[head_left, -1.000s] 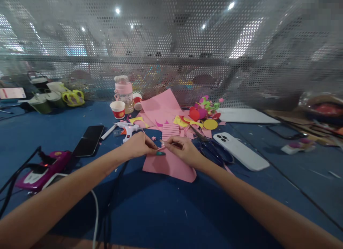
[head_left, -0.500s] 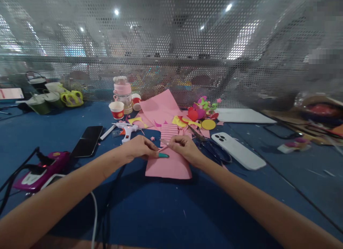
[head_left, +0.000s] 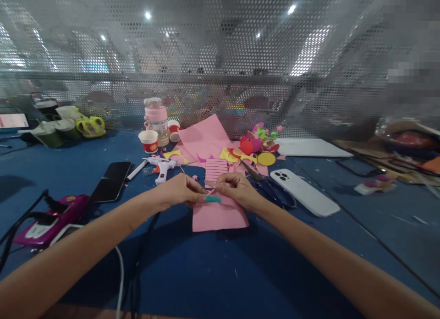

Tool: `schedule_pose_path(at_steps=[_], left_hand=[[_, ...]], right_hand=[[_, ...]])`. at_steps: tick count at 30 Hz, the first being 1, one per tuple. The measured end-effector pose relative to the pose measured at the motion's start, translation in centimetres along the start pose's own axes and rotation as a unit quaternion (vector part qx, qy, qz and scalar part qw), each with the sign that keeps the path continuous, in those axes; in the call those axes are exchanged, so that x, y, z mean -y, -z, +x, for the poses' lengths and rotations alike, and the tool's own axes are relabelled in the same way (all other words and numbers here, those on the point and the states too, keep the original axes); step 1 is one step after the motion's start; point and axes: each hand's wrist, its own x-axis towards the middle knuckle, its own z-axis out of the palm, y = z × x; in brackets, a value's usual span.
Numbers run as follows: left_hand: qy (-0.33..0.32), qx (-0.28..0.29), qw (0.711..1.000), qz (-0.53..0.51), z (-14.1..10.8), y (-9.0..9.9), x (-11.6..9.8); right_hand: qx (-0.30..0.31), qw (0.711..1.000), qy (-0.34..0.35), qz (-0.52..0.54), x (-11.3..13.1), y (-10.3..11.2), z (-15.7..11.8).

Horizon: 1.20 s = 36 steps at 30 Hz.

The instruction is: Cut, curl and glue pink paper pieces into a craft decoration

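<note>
Both hands meet over a piece of pink craft sheet (head_left: 222, 218) in the middle of the blue table. My left hand (head_left: 188, 190) pinches its upper left part. A slim teal tip (head_left: 213, 199) sticks out at the left thumb; whether it is a long nail or a separate object I cannot tell. My right hand (head_left: 237, 190) has thumb and forefinger closed at the sheet's upper edge, almost touching the left fingertips. The fingers hide the pinched part. Just beyond them lies a pink strip with dark lines (head_left: 216, 167).
A white glue gun (head_left: 163, 167) and black phone (head_left: 112, 181) lie left. Dark-handled scissors (head_left: 275, 190) and a white phone (head_left: 304, 192) lie right. Behind are pink sheets (head_left: 206, 138), colourful cutouts (head_left: 256, 142) and a paper cup (head_left: 148, 141). A purple power strip (head_left: 51, 220) sits front left.
The near part of the pink sheet has shifted slightly right and its outline has changed under the fingers. My left fingertips have moved a little right, closer to the right hand.
</note>
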Motion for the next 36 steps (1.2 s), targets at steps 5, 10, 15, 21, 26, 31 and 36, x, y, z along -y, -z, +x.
schedule_pose_path(at_steps=[5,10,15,21,26,31,36], left_hand=[[-0.042,-0.018,0.998,0.030,0.0,-0.3,0.0],[-0.060,-0.051,0.996,0.032,0.3,-0.3,0.4],[-0.103,-0.077,0.989,0.067,0.7,-0.3,0.9],[-0.090,-0.084,0.991,0.060,0.7,-0.3,0.9],[-0.053,-0.070,0.995,0.056,0.5,0.1,0.3],[-0.037,-0.032,0.993,0.104,0.2,0.4,0.1],[-0.042,-0.011,0.990,0.131,0.0,0.0,0.2]], right_hand=[[-0.018,1.000,0.020,-0.001,-0.3,-0.1,0.1],[-0.055,0.997,0.025,0.036,-0.3,-0.3,0.2],[-0.118,0.993,0.006,0.009,-0.4,-0.5,0.2],[-0.111,0.994,-0.012,0.006,-0.6,-0.3,0.5],[0.059,0.996,-0.024,0.064,-0.2,3.3,1.1],[0.055,0.997,-0.035,0.031,2.1,6.3,1.3],[0.129,0.960,0.029,-0.248,3.6,3.5,0.6]])
